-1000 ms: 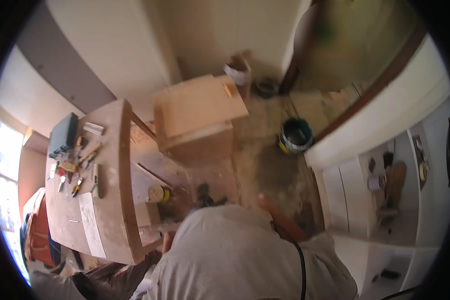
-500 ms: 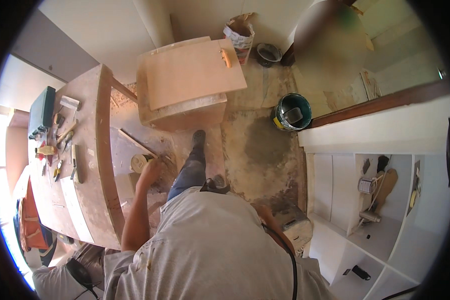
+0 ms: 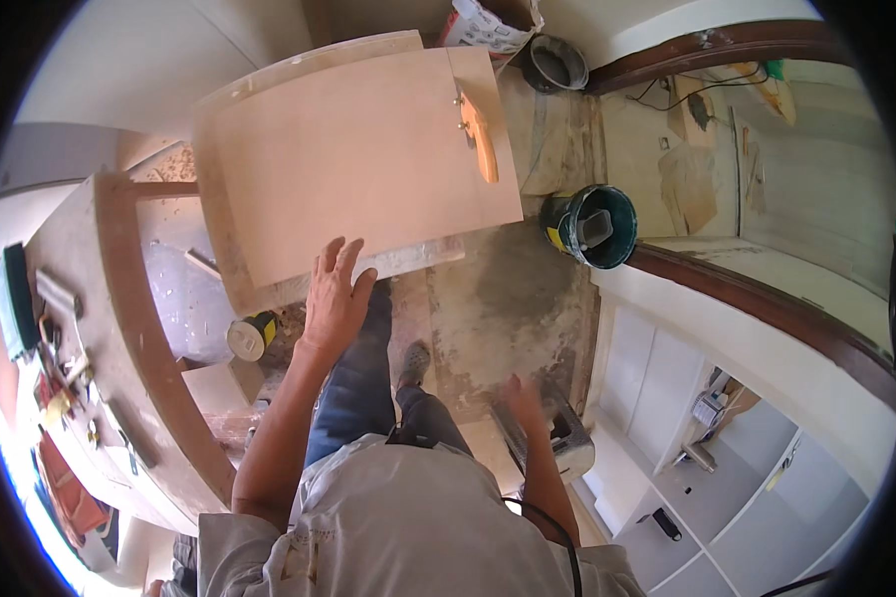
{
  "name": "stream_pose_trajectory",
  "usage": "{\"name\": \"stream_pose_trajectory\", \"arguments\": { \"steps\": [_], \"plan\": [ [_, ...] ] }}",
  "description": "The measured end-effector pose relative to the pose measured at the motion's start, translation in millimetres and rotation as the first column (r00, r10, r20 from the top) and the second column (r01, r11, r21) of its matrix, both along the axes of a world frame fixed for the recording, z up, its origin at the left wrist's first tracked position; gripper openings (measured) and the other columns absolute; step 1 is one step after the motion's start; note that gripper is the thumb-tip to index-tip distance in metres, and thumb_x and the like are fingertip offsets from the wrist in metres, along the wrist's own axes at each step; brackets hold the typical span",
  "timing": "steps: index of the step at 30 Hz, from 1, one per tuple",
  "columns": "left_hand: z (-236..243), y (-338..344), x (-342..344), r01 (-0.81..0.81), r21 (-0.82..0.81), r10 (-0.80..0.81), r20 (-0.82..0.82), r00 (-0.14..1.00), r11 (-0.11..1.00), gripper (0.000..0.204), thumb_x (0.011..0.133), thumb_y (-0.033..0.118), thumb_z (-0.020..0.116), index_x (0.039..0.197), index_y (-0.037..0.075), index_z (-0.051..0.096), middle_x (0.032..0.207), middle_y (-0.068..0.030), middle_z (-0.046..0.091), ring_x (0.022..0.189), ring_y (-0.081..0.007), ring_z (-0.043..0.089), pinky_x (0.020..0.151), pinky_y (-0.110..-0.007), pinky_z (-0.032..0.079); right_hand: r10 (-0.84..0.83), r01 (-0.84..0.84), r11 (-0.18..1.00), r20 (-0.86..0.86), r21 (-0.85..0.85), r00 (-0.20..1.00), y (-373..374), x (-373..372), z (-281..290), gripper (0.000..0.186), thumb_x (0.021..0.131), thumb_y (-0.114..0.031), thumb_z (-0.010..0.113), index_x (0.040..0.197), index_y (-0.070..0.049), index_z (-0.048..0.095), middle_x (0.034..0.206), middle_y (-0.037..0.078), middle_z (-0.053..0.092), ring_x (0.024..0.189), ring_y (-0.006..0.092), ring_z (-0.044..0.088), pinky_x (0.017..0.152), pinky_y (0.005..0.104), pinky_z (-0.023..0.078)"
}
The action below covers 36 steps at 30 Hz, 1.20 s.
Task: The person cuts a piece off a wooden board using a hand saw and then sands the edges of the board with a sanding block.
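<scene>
My left hand (image 3: 338, 289), empty with fingers spread, reaches over the front edge of a flat light wooden board (image 3: 348, 159); whether it touches is unclear. An orange-handled tool or fitting (image 3: 480, 134) lies near the board's right end. The board rests on a larger wooden piece (image 3: 438, 254). My right hand (image 3: 523, 403), smeared by motion, hangs lower right near a dark-and-grey boxy object (image 3: 567, 443); what it holds, if anything, cannot be made out.
A dusty workbench (image 3: 119, 259) holds tools at left. A green bucket (image 3: 617, 229), black basin (image 3: 558, 65) and white sack (image 3: 483, 25) stand beyond the board. White shelving (image 3: 727, 468) and a dark-framed opening (image 3: 747, 289) are right. Another person's part (image 3: 179, 567) shows lower left.
I have stepped toward the board, which now appears larger and closer. My left arm has risen from low by the floor to the board's front edge; my right arm has swung outward.
</scene>
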<state>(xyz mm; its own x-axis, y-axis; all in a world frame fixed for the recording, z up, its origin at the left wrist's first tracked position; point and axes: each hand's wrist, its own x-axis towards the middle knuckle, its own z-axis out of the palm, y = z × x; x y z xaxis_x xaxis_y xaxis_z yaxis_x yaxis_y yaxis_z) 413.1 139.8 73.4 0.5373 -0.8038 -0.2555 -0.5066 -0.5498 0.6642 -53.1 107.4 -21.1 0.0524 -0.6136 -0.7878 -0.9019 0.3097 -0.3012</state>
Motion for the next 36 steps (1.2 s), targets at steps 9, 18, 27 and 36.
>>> {"name": "stream_pose_trajectory", "arguments": {
  "steps": [9, 18, 27, 36],
  "plan": [
    [-86, -142, 44, 0.032, 0.066, -0.051, 0.307, 0.95, 0.997, 0.071, 0.104, 0.047, 0.055, 0.164, 0.015, 0.034, 0.169, -0.0271, 0.021, 0.156, -0.0458, 0.022, 0.124, -0.057, 0.022, 0.016, 0.209, 0.894, 0.495, -0.396, 0.869, -203, 255, 103, 0.036, 0.111, -0.027, 0.049, 0.126, 0.002, 0.065, 0.113, 0.021, 0.072, 0.107, 0.037, 0.071, 0.091, 0.0422, 0.054],
    [-145, -181, 31, -0.167, 0.143, 0.08, 0.48, 0.874, 0.976, 0.081, 0.101, 0.065, 0.044, 0.168, 0.022, 0.026, 0.174, -0.0219, 0.014, 0.161, -0.0387, 0.012, 0.129, -0.055, 0.009, 0.453, -0.228, 0.727, 0.203, -0.648, 0.868, -295, 391, 70, 0.049, 0.105, -0.032, 0.057, 0.14, 0.002, 0.051, 0.113, 0.033, 0.069, 0.108, 0.0471, 0.068, 0.09, 0.0508, 0.054],
    [-138, -183, 33, -0.175, 0.135, 0.094, 0.461, 0.882, 0.975, 0.087, 0.095, 0.067, 0.052, 0.167, 0.024, 0.029, 0.174, -0.0207, 0.016, 0.162, -0.0361, 0.013, 0.13, -0.053, 0.01, 0.42, -0.196, 0.839, 0.376, -0.508, 0.826, -275, 364, 87, 0.041, 0.106, -0.021, 0.052, 0.142, -0.001, 0.046, 0.111, 0.037, 0.067, 0.103, 0.0533, 0.066, 0.082, 0.0573, 0.053],
    [-140, -183, 32, -0.183, 0.164, 0.095, 0.438, 0.894, 0.969, 0.087, 0.096, 0.068, 0.051, 0.168, 0.025, 0.026, 0.174, -0.0195, 0.014, 0.162, -0.0353, 0.011, 0.13, -0.052, 0.008, 0.207, -0.183, 0.957, 0.088, -0.227, 0.974, -177, 246, 231, 0.037, 0.108, -0.017, 0.049, 0.139, 0.001, 0.047, 0.104, 0.035, 0.066, 0.098, 0.054, 0.065, 0.08, 0.0562, 0.051]
  ]
}}
